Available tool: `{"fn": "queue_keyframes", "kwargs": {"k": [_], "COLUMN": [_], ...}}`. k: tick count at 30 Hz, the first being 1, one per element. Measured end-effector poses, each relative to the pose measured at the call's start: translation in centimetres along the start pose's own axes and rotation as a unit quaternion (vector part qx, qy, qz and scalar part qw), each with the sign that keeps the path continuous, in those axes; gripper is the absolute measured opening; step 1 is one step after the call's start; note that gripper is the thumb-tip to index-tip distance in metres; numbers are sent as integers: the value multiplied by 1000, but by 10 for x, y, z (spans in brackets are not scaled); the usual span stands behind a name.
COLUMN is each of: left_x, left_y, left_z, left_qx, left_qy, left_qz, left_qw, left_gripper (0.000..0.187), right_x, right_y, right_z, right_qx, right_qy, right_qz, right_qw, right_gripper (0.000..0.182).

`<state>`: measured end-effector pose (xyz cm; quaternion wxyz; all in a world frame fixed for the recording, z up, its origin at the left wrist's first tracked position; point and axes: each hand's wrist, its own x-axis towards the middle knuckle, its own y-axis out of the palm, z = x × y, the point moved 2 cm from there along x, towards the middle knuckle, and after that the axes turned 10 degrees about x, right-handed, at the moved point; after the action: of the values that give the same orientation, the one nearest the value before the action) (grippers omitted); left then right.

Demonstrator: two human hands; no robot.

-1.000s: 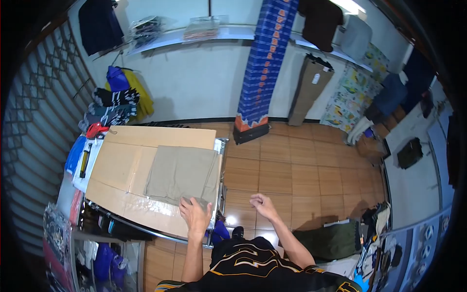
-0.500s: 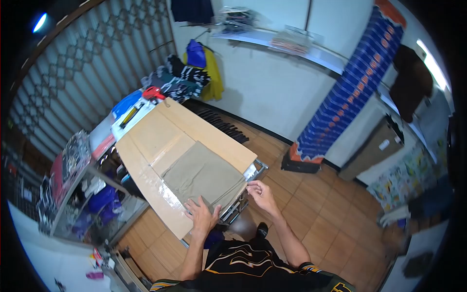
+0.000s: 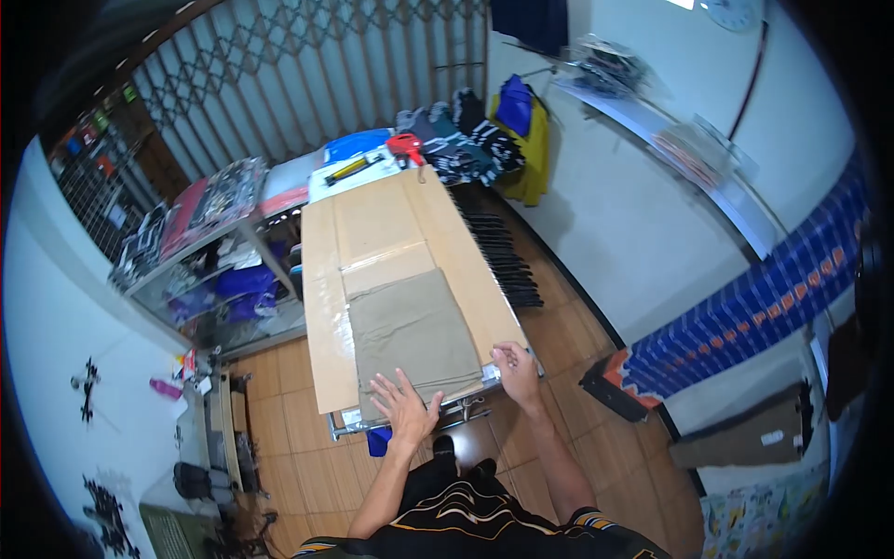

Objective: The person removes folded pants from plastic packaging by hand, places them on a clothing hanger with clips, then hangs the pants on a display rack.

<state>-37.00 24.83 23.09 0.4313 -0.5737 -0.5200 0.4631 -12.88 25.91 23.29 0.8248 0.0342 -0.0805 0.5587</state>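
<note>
R hand (image 3: 515,365) has moved to the table (image 3: 321,307) corner & pinches the cloth (image 3: 410,331), L hand (image 3: 406,407) lies flat w/ fingers wide on it; cloth looks folded, edge needs tidying.

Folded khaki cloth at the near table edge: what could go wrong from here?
1. The folded cloth lies right at the near end of the cardboard-topped table; a pull from the left hand could drag it over the edge.
2. The right hand sits at the table's corner by the metal frame; fingers could catch there.
3. The cardboard looks taped and glossy, so the cloth may slide and lose its fold.
</note>
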Motion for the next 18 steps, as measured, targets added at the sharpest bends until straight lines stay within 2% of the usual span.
{"fn": "queue_keyframes", "kwargs": {"k": [4,12,14,18], "left_x": [1,1,2,7], "left_y": [-4,-3,-4,-4], "left_z": [-2,-4,-2,2], "left_qx": [13,7,-4,0], "left_qy": [2,20,19,26], "left_qz": [2,-13,-18,-9], "left_qw": [1000,1000,1000,1000], "left_gripper": [103,103,102,102], "right_x": [45,86,99,123], "right_y": [41,94,103,117], "right_z": [11,23,18,4], "right_qx": [48,-29,-127,-184], "right_qy": [7,-18,-93,-147], "right_qz": [76,167,183,201], "right_qw": [996,985,971,951], "right_gripper": [20,23,25,29]}}
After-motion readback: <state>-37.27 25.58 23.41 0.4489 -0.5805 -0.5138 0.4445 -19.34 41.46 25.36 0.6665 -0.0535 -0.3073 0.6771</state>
